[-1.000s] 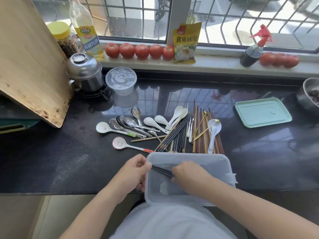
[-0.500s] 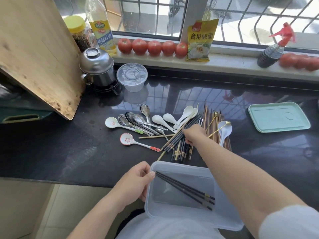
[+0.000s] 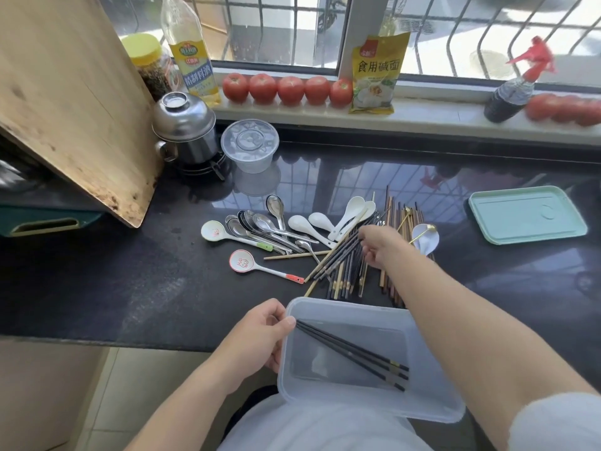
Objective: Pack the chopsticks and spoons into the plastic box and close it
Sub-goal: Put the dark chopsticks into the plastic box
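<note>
Packing barely begun: few black chopsticks (image 3: pixel 353 353) in clear plastic box (image 3: pixel 432 406) | left grip (image 3: pixel 257 336) holds its rim | right grip (image 3: pixel 377 244) closing on chopstick pile (image 3: pixel 341 258) beyond box | spoons (image 3: pixel 260 227), mint lid (image 3: pixel 527 214) untouched

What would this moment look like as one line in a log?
stage: packing | left hand: holds plastic box rim | right hand: on chopstick pile | in box: black chopsticks | lid: off
</note>
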Tool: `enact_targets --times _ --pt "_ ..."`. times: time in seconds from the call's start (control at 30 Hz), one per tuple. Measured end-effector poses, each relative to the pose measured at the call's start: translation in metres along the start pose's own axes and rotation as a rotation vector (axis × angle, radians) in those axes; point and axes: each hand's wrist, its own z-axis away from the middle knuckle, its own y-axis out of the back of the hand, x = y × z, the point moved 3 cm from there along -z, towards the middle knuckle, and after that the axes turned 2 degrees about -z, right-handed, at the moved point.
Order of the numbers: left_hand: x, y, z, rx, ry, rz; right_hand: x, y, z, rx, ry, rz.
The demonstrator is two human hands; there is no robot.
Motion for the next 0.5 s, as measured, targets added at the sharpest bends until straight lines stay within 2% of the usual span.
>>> enact_targets --times 0.03,0.1,0.17,0.2,0.27,0.33,0.4,0.5 --pt "0.0 0.0 -0.001 0.0 0.0 0.0 -0.013 0.013 0.019 -0.015 0.099 0.034" --pt "0.001 0.001 -0.003 -0.006 -0.001 0.01 -0.038 0.044 0.072 -0.015 0.497 0.236" --pt "0.002 0.0 -0.005 -0.014 -0.001 0.037 -0.043 0.062 0.14 -0.068 0.879 0.631" --pt "0.003 -0.001 -0.007 -0.019 -0.004 0.054 -0.033 0.062 0.166 -0.144 0.967 0.822" --pt "0.005 -0.002 -0.01 -0.032 -0.011 0.085 0.008 0.051 0.187 -0.279 0.968 1.286" --pt "0.007 -0.004 -0.012 -0.049 -0.011 0.094 0.058 0.038 0.171 -0.35 0.805 1.679" --pt "0.009 -0.004 -0.013 -0.07 -0.003 0.097 0.094 0.027 0.145 -0.363 0.715 1.843" --pt "0.008 -0.004 -0.015 -0.092 0.001 0.091 0.117 0.012 0.116 -0.352 0.677 1.914"
